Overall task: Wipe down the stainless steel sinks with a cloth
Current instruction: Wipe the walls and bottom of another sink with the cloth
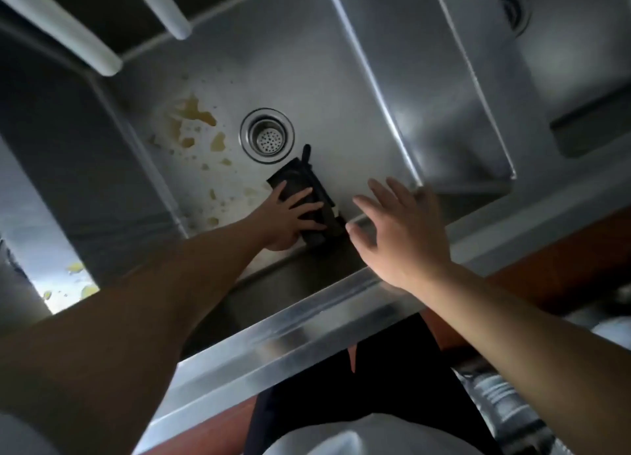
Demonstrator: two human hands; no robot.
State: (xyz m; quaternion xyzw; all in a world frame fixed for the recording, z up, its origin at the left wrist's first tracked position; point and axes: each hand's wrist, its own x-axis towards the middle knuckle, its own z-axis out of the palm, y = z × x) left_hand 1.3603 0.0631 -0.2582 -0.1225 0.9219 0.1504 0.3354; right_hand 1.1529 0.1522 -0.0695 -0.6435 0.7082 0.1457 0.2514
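My left hand [290, 215] lies flat on the dark cloth [307, 198], fingers spread and pressing it on the sink [341, 96] floor, near the front wall, just below-right of the drain [267, 135]. The cloth's long axis runs from the drain toward me. The yellow-brown stains [194, 126] are to the left of the cloth, approx. beside the drain, so I judge the next wipe must go left. My right hand [396, 229] hovers open over the front rim, holding nothing, w/ the left one nearer to the stains.
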